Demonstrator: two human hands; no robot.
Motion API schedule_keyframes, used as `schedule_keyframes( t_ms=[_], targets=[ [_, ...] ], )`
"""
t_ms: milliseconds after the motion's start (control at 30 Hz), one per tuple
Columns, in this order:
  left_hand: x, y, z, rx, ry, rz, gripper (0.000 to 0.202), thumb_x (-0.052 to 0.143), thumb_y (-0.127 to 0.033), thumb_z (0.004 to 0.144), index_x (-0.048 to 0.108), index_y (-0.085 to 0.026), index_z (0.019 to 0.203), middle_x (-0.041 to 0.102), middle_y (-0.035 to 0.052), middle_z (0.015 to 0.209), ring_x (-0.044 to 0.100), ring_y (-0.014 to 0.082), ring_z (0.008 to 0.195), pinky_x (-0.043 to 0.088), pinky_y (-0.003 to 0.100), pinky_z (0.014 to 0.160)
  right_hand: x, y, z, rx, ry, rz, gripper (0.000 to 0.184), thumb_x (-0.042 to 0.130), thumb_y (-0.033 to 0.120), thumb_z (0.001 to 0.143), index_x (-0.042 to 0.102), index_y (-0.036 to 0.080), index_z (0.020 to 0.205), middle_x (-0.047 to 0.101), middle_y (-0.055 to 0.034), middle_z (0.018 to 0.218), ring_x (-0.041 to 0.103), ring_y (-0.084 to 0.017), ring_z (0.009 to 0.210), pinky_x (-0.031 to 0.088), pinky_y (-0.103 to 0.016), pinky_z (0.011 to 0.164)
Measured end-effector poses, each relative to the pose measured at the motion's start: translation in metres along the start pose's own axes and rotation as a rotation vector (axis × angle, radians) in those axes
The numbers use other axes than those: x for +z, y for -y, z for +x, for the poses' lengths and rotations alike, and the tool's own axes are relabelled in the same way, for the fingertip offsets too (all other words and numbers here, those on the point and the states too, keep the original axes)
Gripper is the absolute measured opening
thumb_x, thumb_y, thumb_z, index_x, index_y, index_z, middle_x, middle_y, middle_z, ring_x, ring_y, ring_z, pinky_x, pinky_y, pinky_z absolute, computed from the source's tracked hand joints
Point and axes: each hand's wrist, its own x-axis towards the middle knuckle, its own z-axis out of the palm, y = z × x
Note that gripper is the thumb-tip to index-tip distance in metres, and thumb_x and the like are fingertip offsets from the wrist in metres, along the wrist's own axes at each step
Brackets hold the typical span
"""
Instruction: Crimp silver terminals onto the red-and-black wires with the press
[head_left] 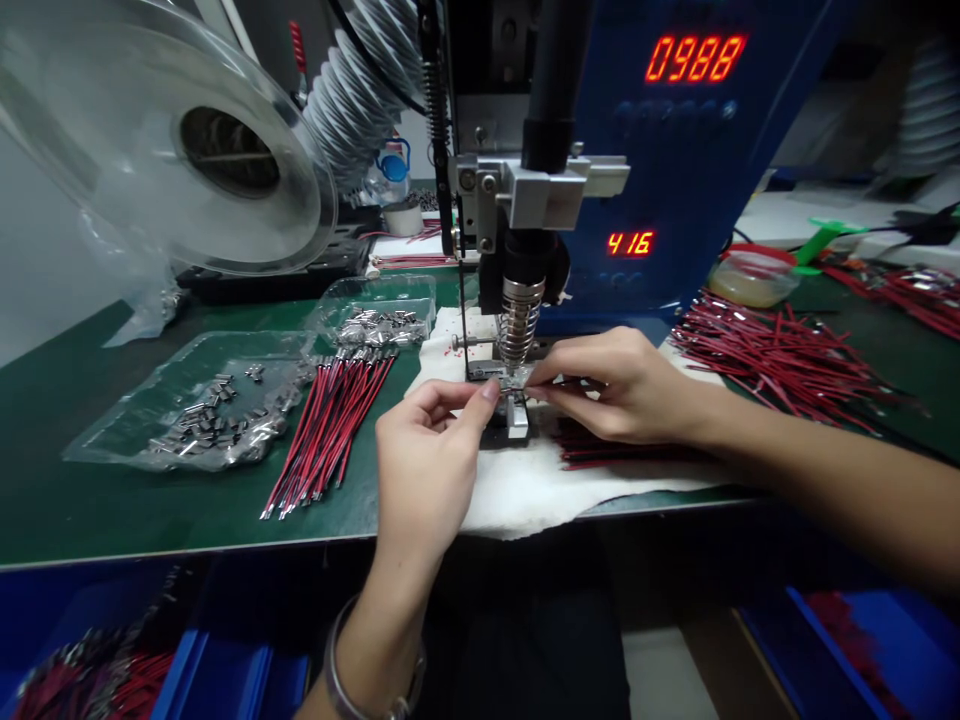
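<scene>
Positioning, apparently: left hand (425, 455) pinches small indistinct part (504, 388), right hand (628, 385) thin dark wire (571, 383), below coiled silver metal spring (520, 318); steadiness seems needed next.

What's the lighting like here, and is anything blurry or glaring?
In the head view, the red digits glow brightly against the dim blue machine; same head view, pale reflections mark the clear reel; head view again, the blue bin below the bench sits in shadow, and detail between the left hand and right hand is too soft to make out.
</scene>
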Motion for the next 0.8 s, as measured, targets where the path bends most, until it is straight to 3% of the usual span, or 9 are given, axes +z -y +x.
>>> schedule_keyframes(
  t_ms=[300,500,800],
  targets=[
    [0.0016,-0.0008,-0.0009,-0.01,0.001,0.013,0.027,0.074,-0.038,0.072,0.067,-0.012,0.076,0.058,0.0014,0.062,0.037,0.0044,0.044,0.025,0.018,0.04,-0.0023,-0.0008,0.0,0.009,0.039,0.052,0.012,0.055,0.014,0.087,0.066,0.011,0.091,0.065,-0.0038,0.077,0.055,-0.008,0.064,0.041,-0.019,0.061],
    [0.0008,-0.0006,-0.0006,-0.015,0.005,-0.002,0.03,0.075,-0.04,0.07,0.067,-0.012,0.075,0.038,-0.0051,0.048,0.026,0.0042,0.042,0.018,0.018,0.039,-0.0043,-0.0016,0.0001,-0.01,0.063,0.03,0.012,0.054,0.011,0.087,0.065,0.012,0.091,0.065,-0.0035,0.077,0.052,-0.008,0.062,0.038,-0.019,0.057],
    [0.0011,0.0009,-0.0012,-0.034,-0.002,-0.005,0.031,0.073,-0.042,0.072,0.07,-0.012,0.078,0.035,-0.0044,0.049,0.025,0.004,0.042,0.016,0.019,0.039,-0.0045,-0.0031,-0.0009,-0.028,0.067,0.003,0.011,0.054,0.012,0.087,0.064,0.012,0.09,0.064,-0.003,0.076,0.052,-0.008,0.062,0.038,-0.019,0.057]
  ],
)
